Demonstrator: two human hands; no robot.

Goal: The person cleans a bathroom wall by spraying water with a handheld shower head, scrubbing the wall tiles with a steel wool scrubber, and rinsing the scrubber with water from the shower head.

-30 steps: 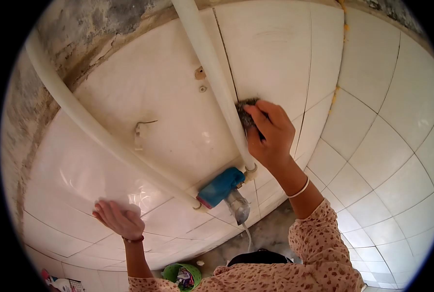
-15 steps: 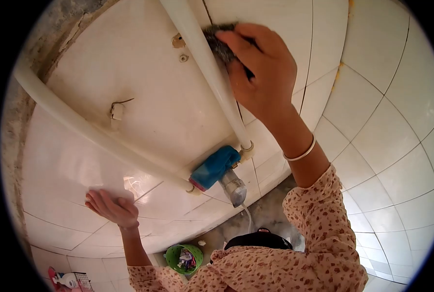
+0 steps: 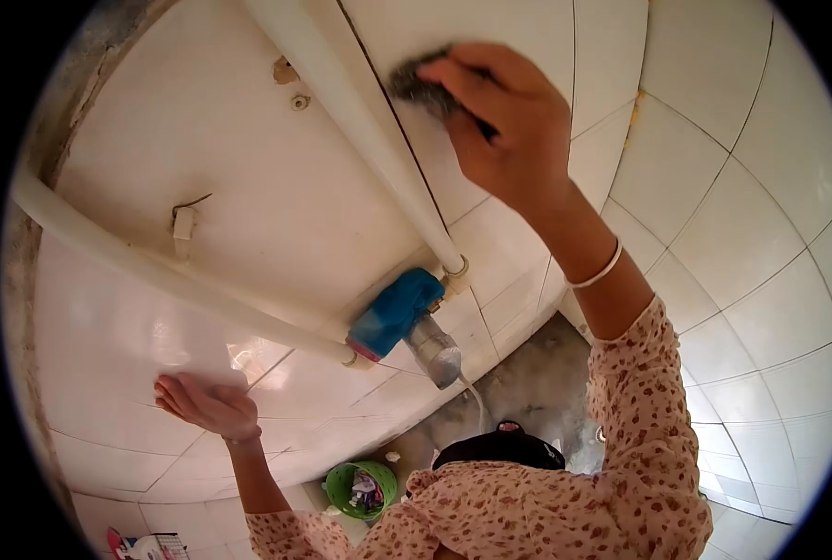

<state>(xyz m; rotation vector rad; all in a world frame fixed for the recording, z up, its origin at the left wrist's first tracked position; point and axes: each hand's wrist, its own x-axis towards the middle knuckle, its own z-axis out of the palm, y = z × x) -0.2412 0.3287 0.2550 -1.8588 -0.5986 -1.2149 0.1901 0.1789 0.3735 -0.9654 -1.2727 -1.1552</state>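
Observation:
My right hand is closed around a dark, wiry steel wool scrubber, high against the white tiled wall. Both are right of a long white pipe, beside a dark tile joint. Lower on the left, my left hand is held at the tiles with its fingers stretched out and nothing in it. Between the lower ends of two white pipes sits a fitting wrapped in blue cloth. A clear plastic bottle piece hangs under it, and water runs from its mouth.
Another white pipe slants across the wall on the left. Near it a small white bracket with a bent wire sticks out. A green basket with small items stands below. More tiled wall curves along the right.
My right hand and the scrubber are now farther right of the pipe, with a gap between them. The whole view has shifted slightly; my left hand stays at the tiles.

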